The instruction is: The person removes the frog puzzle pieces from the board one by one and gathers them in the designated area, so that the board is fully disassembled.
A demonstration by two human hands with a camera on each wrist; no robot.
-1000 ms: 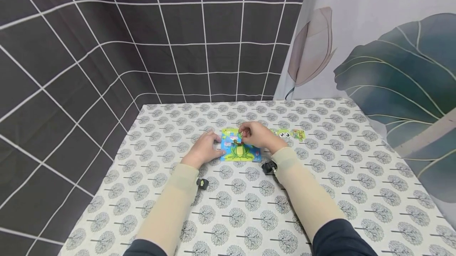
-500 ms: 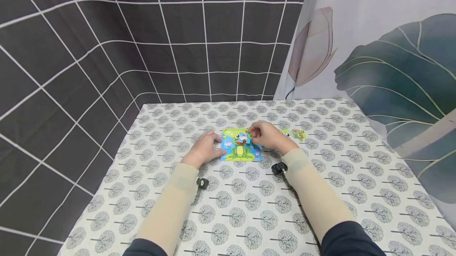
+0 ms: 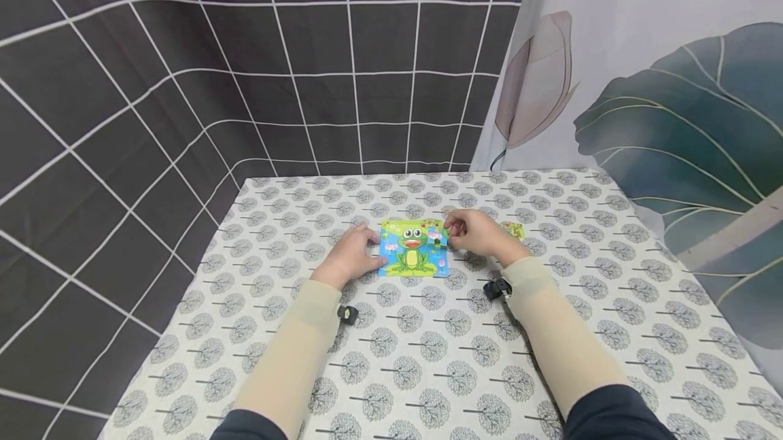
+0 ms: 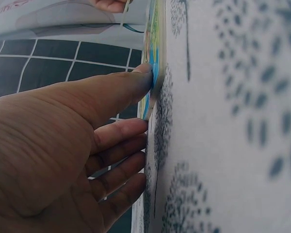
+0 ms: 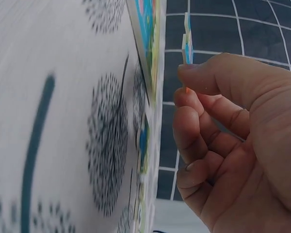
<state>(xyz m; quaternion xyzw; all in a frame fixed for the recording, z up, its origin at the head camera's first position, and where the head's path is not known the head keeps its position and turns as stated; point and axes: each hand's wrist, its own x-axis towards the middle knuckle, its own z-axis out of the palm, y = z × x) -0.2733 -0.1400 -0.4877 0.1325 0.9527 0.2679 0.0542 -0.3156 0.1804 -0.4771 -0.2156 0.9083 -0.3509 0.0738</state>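
A jigsaw board with a green frog picture (image 3: 413, 262) lies flat on the tablecloth. At its left edge rests my left hand (image 3: 351, 253), fingers apart. The thumb (image 4: 138, 80) presses on the board's edge in the left wrist view, and the index fingertip lies close beside it. Thumb and index finger of my right hand (image 3: 476, 232) pinch a small puzzle piece (image 3: 436, 237), blue with pink and green. It overlaps the board's right upper part in the head view. In the right wrist view the piece (image 5: 187, 46) stands raised above the board (image 5: 148, 39), seen edge-on.
Beyond my right hand lies another green puzzle piece (image 3: 515, 230), partly hidden by the hand. More loose pieces (image 5: 144, 148) lie along the table in the right wrist view. A dark gridded curtain (image 3: 318, 100) hangs behind the tree-print tablecloth (image 3: 404, 372).
My right hand has moved right across the board with the pinched piece, uncovering the frog's face. The loose piece with eyes is now hidden behind that hand. My left hand has stayed put.
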